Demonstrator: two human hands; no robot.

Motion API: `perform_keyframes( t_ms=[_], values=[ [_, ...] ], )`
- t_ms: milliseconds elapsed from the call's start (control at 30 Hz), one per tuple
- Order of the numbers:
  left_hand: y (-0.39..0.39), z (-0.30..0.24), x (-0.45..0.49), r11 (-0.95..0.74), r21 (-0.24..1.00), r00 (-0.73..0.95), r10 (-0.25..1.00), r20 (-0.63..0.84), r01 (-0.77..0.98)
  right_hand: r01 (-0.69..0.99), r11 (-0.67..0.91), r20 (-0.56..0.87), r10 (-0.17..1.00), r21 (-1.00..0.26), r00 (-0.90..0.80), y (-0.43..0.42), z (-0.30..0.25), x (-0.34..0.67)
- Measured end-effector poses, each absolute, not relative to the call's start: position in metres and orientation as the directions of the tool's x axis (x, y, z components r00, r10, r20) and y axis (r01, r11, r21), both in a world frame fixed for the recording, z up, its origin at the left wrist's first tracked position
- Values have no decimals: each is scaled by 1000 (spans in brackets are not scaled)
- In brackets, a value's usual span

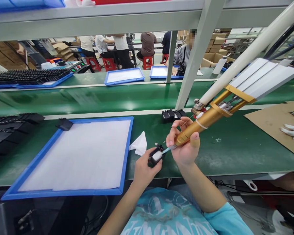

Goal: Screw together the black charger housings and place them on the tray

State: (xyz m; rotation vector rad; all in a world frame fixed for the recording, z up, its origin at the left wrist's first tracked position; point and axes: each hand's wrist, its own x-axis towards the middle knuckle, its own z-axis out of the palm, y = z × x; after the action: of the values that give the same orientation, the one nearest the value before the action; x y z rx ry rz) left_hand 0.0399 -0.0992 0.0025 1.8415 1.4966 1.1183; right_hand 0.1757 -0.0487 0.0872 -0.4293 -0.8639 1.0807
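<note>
My left hand (144,169) is closed around a small black plastic part (156,156) with a white patch showing inside it, held just over the near edge of the green bench. My right hand (185,143) grips a gold-coloured glue dispenser gun (205,122) like a pen. Its pale blue nozzle tip (166,150) touches the white patch in the black part. A long white cartridge tube (247,54) and hoses run from the gun up to the right.
A blue-framed tray with a white liner (83,153) lies left of my hands, with one black part (64,124) on its far corner. Black parts (12,130) are stacked at far left, more (173,115) behind my hands. A folded white wipe (139,144), cardboard (276,125), seated workers behind.
</note>
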Motion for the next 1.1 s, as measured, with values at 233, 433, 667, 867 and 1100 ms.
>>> perform_keyframes(
  t_ms=[233,433,667,867,1100],
  values=[
    [-95,-5,49,-286,838,71,955,286,466,-601,459,435,879,-655,197,-48,88,168],
    [-92,-3,57,-353,816,61,928,368,458,-582,478,441,871,-658,217,-49,89,162],
    [-90,-6,58,-452,782,63,879,473,429,-566,481,437,871,-670,223,-50,88,162],
    [-88,-8,53,-428,774,99,895,435,466,-577,499,444,861,-647,246,-47,91,163],
    [-83,-24,30,-395,723,272,918,289,567,-565,525,464,846,-637,264,-37,82,175]
  ],
)
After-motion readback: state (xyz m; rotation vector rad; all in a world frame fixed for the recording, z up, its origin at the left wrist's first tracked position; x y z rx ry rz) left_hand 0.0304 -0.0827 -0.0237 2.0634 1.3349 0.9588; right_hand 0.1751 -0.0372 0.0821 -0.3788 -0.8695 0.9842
